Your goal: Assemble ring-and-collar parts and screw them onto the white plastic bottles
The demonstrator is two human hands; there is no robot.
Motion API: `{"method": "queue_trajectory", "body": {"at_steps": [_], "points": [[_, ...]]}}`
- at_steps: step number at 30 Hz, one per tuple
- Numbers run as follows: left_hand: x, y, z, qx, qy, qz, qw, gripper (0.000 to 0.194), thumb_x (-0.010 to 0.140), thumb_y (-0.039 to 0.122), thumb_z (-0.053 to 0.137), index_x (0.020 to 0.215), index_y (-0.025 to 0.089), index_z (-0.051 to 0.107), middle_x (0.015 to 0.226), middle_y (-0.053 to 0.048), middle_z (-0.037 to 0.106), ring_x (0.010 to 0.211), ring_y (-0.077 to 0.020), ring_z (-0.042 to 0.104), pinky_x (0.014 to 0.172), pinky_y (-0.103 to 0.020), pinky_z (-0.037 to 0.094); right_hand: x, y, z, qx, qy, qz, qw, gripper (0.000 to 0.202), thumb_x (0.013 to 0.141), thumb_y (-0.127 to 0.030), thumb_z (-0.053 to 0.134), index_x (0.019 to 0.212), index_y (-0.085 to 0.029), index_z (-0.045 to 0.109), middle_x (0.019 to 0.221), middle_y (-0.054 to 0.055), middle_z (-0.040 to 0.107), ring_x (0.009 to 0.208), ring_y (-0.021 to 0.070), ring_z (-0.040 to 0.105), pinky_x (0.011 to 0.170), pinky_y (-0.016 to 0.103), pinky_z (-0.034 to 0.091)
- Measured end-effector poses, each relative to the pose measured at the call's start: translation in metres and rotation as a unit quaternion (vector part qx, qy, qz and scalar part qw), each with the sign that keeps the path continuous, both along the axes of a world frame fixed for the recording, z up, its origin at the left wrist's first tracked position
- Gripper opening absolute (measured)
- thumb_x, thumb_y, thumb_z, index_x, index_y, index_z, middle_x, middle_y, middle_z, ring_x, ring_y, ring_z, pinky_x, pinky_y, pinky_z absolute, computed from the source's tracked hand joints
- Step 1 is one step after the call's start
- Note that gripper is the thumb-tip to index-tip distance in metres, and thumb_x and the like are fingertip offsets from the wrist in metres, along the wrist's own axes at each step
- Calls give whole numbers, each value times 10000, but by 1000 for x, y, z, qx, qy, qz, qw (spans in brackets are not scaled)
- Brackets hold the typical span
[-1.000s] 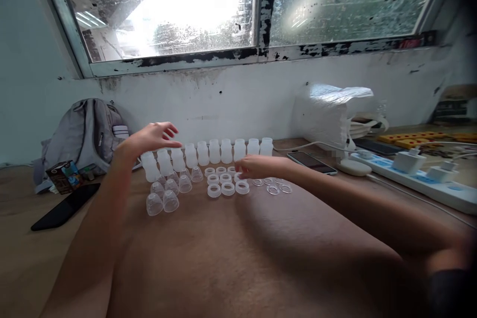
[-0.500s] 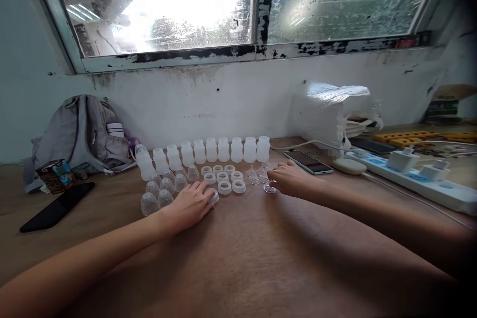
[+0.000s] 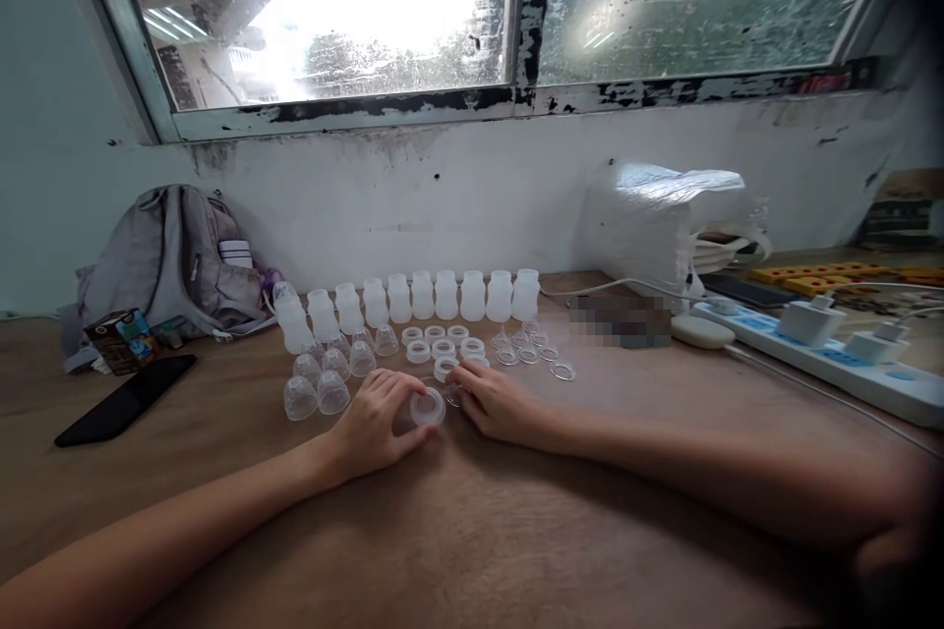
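Observation:
My left hand grips a translucent white bottle collar ring between thumb and fingers, its opening tipped toward me. Close beside it, my right hand pinches a clear bottle nipple, partly hidden by the fingers. Behind the hands are rows of other white collar rings, some covered by my right hand. Several clear nipples lie on the table to their right. Clear dome caps stand left of my left hand. Along the back runs a row of frosted baby bottles without tops.
A grey backpack, a small drink carton and a black phone are at the left. On the right are a white power strip with chargers, cables, and a white plastic-wrapped bundle. A pixelated patch hides something near it.
My right hand has moved left from the nipple group, bringing one nipple over to my left hand. My left hand has drawn a collar ring nearer and tilted it. The view shifted slightly.

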State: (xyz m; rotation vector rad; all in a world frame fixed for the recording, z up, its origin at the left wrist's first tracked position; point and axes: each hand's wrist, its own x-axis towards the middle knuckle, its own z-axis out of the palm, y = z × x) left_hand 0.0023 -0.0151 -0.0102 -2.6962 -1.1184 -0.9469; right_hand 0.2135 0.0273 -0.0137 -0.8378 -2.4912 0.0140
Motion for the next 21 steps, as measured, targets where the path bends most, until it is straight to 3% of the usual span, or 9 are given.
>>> {"method": "queue_trajectory", "body": {"at_steps": [2,5,14,18,21], "points": [[0,-1,1,11,-6,-16,1000,266,770,331,552,975,176,487,955,-57,580,893,-193,523,828,-350,391,0,5,-6,-48,62,12,997,137,796,-124,415,875,-159,521,783,56,567,671,145,521,615,257,411],[-1,-2,1,6,-13,-19,1000,278,786,324,537,1012,175,473,978,-63,573,917,-194,517,829,-349,399,2,4,-3,-116,93,52,987,91,795,-154,452,836,-166,532,703,18,567,603,118,509,570,229,410],[-3,-5,5,-29,-8,-92,995,271,805,317,524,1034,189,456,1015,-65,548,944,-179,508,830,-315,418,-2,-13,2,-276,130,197,932,201,791,-193,518,978,-175,444,859,39,636,781,139,603,670,240,452],[-3,-4,5,-71,0,-94,993,335,781,361,553,1049,185,455,1010,-66,546,916,-174,518,807,-304,428,-2,-13,1,-270,127,192,935,193,793,-187,510,975,-176,448,858,38,633,772,140,599,667,248,455],[-1,-3,6,-109,31,-96,989,366,756,404,570,1032,180,485,969,-62,563,901,-182,523,815,-312,424,-2,-13,2,-231,126,161,951,305,757,-92,483,1041,-192,434,924,39,621,793,136,578,696,263,449]]}}
